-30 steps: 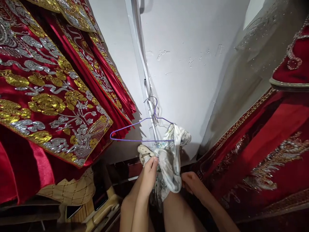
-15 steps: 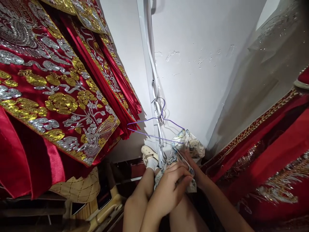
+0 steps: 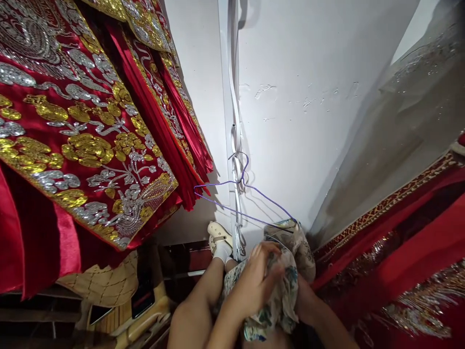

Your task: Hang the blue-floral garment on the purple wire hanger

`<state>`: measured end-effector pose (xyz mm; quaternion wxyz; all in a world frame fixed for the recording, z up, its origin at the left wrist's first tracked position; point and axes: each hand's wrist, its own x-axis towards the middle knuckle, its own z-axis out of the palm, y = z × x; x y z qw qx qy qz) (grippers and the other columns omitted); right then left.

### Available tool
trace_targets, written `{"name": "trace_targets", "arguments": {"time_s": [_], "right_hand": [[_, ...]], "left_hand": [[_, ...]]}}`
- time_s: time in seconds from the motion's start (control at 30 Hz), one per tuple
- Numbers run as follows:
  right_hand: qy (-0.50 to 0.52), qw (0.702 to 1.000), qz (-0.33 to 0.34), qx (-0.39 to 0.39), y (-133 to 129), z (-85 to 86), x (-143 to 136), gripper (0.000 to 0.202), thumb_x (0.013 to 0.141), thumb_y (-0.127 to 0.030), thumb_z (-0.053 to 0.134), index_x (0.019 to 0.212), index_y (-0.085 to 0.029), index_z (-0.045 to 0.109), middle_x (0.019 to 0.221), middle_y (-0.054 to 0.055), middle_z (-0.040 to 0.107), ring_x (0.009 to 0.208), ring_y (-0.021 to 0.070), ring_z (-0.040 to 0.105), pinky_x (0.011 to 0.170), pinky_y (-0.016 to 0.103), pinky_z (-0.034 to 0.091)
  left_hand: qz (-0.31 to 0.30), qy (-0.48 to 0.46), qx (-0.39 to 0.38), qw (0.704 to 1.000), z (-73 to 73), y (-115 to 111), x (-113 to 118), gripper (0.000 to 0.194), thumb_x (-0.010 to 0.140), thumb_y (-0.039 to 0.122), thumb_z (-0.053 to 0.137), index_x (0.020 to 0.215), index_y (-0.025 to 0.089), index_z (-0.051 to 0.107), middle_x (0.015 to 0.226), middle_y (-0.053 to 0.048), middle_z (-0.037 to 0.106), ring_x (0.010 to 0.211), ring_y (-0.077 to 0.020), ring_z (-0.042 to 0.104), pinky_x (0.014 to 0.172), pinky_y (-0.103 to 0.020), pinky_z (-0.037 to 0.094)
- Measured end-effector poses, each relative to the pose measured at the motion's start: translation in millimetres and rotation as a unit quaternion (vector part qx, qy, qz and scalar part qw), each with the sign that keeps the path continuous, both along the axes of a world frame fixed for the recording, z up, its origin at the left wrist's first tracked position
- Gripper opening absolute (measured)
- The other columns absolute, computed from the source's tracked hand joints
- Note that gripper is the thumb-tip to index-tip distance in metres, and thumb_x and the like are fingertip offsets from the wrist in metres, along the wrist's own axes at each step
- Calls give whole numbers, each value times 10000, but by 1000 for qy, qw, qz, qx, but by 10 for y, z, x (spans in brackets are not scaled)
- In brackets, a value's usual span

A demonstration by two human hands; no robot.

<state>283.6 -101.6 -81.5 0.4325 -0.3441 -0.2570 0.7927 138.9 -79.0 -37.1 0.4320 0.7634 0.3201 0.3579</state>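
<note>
A purple wire hanger (image 3: 267,198) hangs from the white strip by the wall, tilted down to the right. Its right end is inside a pale floral-print garment (image 3: 303,249), whose cloth is bunched over my lap. My left hand (image 3: 256,278) lies on the garment with its fingers curled over the fabric; the thumb is blurred by motion. Just right of it, my right hand (image 3: 307,303) is against the garment from behind, its fingers hidden by the cloth. The hanger's left end is bare and reaches close to the red dress.
A red dress (image 3: 90,150) with gold and silver sequins hangs on the left. On the right are a clear plastic cover (image 3: 378,140) and another red beaded garment (image 3: 410,252). A wooden chair (image 3: 152,310) with a phone (image 3: 143,298) stands lower left, near a cream clog (image 3: 218,232).
The hanger's right end has swung lower and to the right, with the garment drawn down along it. My right hand has moved lower, behind the cloth.
</note>
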Motion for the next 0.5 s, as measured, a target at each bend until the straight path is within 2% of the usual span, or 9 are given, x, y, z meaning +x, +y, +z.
{"name": "trace_targets", "arguments": {"time_s": [0.1, 0.17, 0.27, 0.33, 0.43, 0.5], "right_hand": [[-36, 994, 94, 44, -6, 247, 130, 724, 741, -821, 585, 993, -161, 746, 930, 123, 749, 995, 299, 692, 914, 414, 535], [-117, 970, 179, 116, -18, 367, 215, 654, 769, -745, 643, 1039, -158, 744, 1018, 108, 740, 1033, 265, 671, 975, 381, 503], [-220, 885, 327, 249, -50, 570, 230, 456, 779, -498, 761, 1057, -138, 734, 1066, 77, 726, 1009, 212, 654, 963, 301, 495], [-211, 840, 403, 296, -84, 747, 148, 354, 853, -421, 669, 1022, -115, 726, 982, 75, 732, 915, 188, 671, 893, 276, 522], [-175, 814, 435, 342, -123, 1027, -34, 321, 938, -352, 498, 954, -114, 712, 846, 79, 734, 847, 188, 695, 893, 295, 526], [-159, 797, 454, 365, -120, 1190, -126, 314, 944, -328, 469, 928, -127, 709, 793, 75, 731, 872, 202, 710, 942, 306, 506]], "left_hand": [[-48, 21, -32, 998, 61, 43, -94, 537, 1029, 552, 262, 1336, 221, 552, 1239, -106, 643, 1155, -237, 583, 1045, -392, 405], [-85, 21, -30, 996, 52, 16, -145, 695, 998, 637, 159, 1292, 206, 620, 1197, -114, 673, 1148, -246, 596, 1083, -408, 377], [-111, -20, -68, 991, -46, -89, -185, 763, 985, 663, 132, 1234, 191, 678, 1261, -130, 663, 1235, -258, 561, 1151, -421, 310], [-127, -93, -132, 979, -116, -166, -195, 760, 995, 644, 104, 1267, 201, 659, 1315, -123, 640, 1264, -253, 550, 1147, -432, 329], [-152, -208, -195, 946, -139, -240, -225, 800, 985, 638, 16, 1337, 210, 592, 1322, -123, 636, 1296, -248, 539, 1154, -460, 325], [-143, -207, -183, 950, -105, -246, -279, 835, 977, 645, 1, 1250, 195, 650, 1224, -136, 680, 1256, -253, 566, 1151, -456, 329]]}}
